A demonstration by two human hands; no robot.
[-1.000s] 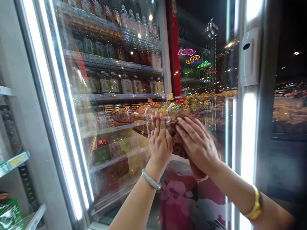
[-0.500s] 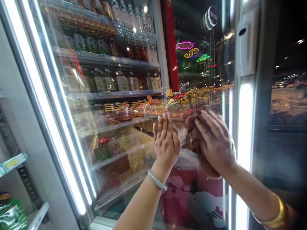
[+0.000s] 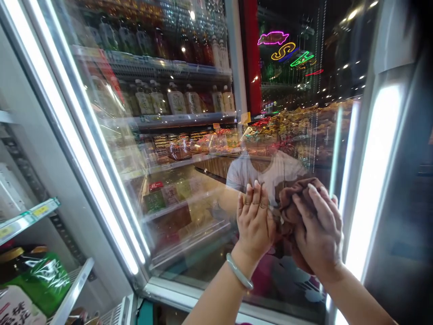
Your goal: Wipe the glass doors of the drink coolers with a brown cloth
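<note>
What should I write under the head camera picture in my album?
Right hand pressing a brown cloth against shiny glass, with the left hand beside it.

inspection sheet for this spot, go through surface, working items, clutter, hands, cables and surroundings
Surface: upright glass panel, with reflections across it.
Working items: bunched brown cloth at the glass, beneath the right hand.
Clutter: shiny green package on the shelf at lower left, beside the panel.
Hands: left hand flat toward the glass, a pale bangle on its wrist; right hand over the cloth.
Cables: nothing clearly seen.
Surroundings: lit strips on both sides; bottles and coloured neon shapes show in the glass.
</note>
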